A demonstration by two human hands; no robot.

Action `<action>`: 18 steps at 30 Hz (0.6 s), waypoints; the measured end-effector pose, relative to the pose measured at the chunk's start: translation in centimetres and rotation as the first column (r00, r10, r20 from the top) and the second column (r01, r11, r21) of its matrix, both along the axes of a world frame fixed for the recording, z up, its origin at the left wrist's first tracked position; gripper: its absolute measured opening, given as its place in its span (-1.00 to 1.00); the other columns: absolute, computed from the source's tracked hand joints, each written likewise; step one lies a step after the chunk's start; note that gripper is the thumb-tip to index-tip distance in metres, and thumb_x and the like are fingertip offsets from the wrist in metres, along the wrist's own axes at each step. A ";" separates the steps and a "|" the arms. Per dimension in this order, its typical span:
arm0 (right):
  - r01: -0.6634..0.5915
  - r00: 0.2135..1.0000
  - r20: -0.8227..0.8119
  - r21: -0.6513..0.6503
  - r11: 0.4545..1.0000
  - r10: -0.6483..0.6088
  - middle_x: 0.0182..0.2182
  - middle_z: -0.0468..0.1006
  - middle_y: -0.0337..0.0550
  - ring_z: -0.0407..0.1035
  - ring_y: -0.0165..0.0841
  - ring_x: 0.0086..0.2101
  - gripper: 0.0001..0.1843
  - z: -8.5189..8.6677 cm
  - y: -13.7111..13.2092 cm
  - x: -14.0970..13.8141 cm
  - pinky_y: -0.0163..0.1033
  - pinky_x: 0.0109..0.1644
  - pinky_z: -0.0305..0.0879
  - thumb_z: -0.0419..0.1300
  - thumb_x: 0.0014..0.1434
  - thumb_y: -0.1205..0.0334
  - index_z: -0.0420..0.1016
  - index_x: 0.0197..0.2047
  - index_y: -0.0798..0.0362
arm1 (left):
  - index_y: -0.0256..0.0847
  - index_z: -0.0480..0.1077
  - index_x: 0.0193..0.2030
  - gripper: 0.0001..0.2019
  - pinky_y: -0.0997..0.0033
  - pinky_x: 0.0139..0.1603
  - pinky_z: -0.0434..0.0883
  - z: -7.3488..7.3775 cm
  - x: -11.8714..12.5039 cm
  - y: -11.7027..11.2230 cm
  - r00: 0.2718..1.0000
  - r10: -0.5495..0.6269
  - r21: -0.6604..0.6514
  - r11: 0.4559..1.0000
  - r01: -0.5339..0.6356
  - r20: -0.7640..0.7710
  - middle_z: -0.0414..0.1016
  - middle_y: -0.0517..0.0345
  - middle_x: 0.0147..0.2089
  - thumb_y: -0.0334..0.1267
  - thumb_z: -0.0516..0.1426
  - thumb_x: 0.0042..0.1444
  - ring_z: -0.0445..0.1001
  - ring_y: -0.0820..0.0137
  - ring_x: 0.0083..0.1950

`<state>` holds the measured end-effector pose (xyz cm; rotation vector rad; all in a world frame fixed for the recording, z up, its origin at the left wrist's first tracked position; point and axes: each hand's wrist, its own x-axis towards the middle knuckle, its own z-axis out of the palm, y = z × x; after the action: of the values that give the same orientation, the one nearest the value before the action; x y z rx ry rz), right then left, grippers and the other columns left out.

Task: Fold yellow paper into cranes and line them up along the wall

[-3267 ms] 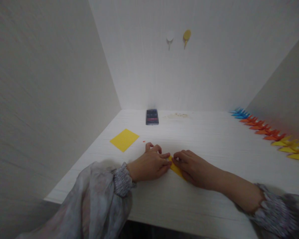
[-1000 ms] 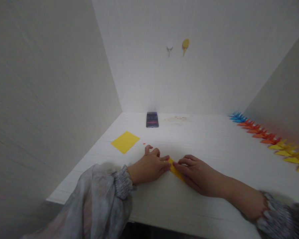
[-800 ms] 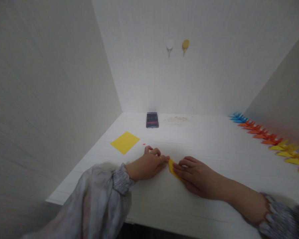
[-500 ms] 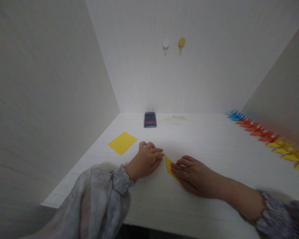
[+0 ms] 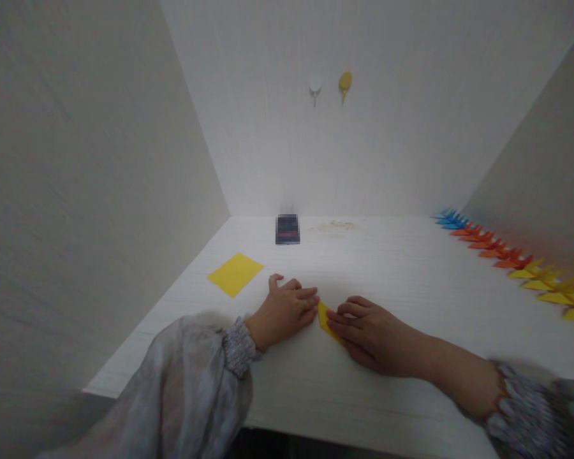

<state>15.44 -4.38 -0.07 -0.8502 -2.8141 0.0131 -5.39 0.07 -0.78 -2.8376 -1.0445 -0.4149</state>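
A small piece of folded yellow origami paper (image 5: 323, 319) lies on the white table in front of me, its narrow corner pointing up and to the left. My right hand (image 5: 370, 335) is closed on its right side, fingers pressed over it and hiding much of it. At the upper corner, the thumb and forefinger of my left hand (image 5: 289, 309) come together on the paper's tip, while the other fingers stay partly bent above the table. A flat yellow paper square (image 5: 236, 275) rests left of my left hand.
Folded paper cranes in blue (image 5: 452, 220), orange (image 5: 492, 245) and yellow (image 5: 552, 284) line the table's right side. A dark blurred box (image 5: 287, 229) stands by the back wall. Two hooks, one white (image 5: 315, 86) and one yellow (image 5: 345, 81), are on that wall.
My left hand has shifted slightly right, and its fingertips have reached the folded paper's upper corner. My right hand stays on the paper with hardly any movement.
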 end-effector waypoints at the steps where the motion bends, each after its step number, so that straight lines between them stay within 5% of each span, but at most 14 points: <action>1: 0.001 1.000 -0.003 -0.001 1.000 -0.001 -0.17 0.45 -0.01 0.26 -0.30 -0.19 -0.60 0.0 0.0 0.0 -0.09 -0.01 0.12 -0.06 0.12 0.33 0.29 0.04 0.13 | -0.01 0.34 -0.07 -0.73 0.00 -0.02 -0.06 0.0 0.0 0.1 1.000 0.001 -0.003 1.000 -0.001 0.002 0.40 0.19 0.00 -0.16 -0.09 0.16 0.30 0.36 -0.12; 10: -0.017 1.000 -0.022 0.046 0.999 0.018 -0.17 0.46 -0.01 0.27 -0.29 -0.21 -0.69 -0.4 -0.4 0.1 -0.10 -0.06 0.16 -0.01 0.12 0.33 0.36 -0.06 0.13 | -0.07 0.34 -0.07 -0.74 -0.03 0.01 -0.04 0.0 0.2 -0.2 1.000 -0.003 0.025 1.000 0.003 0.014 0.41 0.17 0.00 -0.23 -0.08 0.16 0.32 0.36 -0.13; 18: 0.093 0.972 -0.215 -0.014 0.996 -0.093 -0.30 0.49 -0.08 0.31 -0.35 -0.28 -0.79 -1.0 0.7 -0.3 -0.24 -0.18 0.28 -0.03 0.18 0.31 0.42 -0.24 0.10 | -0.18 0.43 -0.21 -0.78 0.29 -0.08 0.23 0.2 0.2 1.0 0.957 0.020 -0.211 0.977 0.044 0.289 0.49 0.16 -0.16 -0.26 -0.02 0.11 0.35 0.40 -0.17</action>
<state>15.11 -3.69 -1.04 -0.9210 -2.5717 0.0911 -5.16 1.07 -0.60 -3.0392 -1.1876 -0.7863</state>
